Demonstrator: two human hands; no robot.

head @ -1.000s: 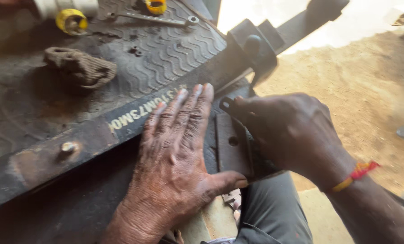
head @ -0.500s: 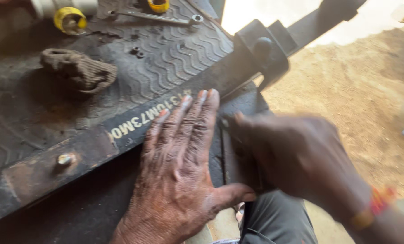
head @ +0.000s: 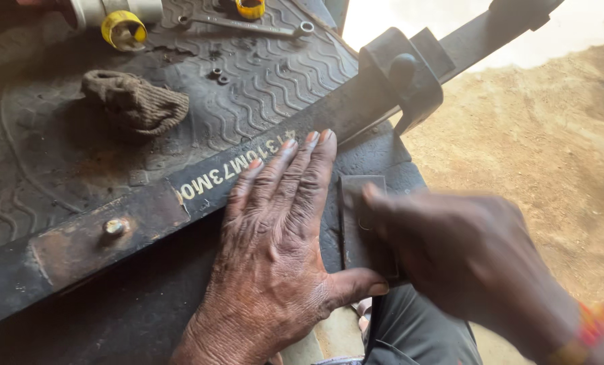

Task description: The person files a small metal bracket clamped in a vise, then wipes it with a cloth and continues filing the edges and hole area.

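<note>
The head view looks down at a big black rubber mat (head: 261,74) with wavy lines on it. The mat lies under everything on my work spot. Past it on the right is sandy brown ground (head: 539,149).

A long dark metal bar (head: 146,213) lies slanted across the mat, from the bottom left up to the top right. It has white letters painted on it and a bolt (head: 114,226) stuck through it near the left end. Farther up, a chunky black clamp (head: 403,81) wraps around the bar.

My left hand (head: 275,263) lies flat and open, palm down. Its fingers are stretched out, and the fingertips touch the bar by the white letters. My thumb presses on the bottom of a small dark metal plate (head: 357,223).

My right hand (head: 464,257) is blurry. It sits on the right side of that plate and covers part of it. I cannot tell how its fingers hold it. The plate is just below the bar, between my two hands.

A dirty brown rag (head: 136,101) sits on the mat above the bar. A thin wrench (head: 244,26) lies near the top edge. A yellow ring (head: 123,27) is in the top left corner.
</note>
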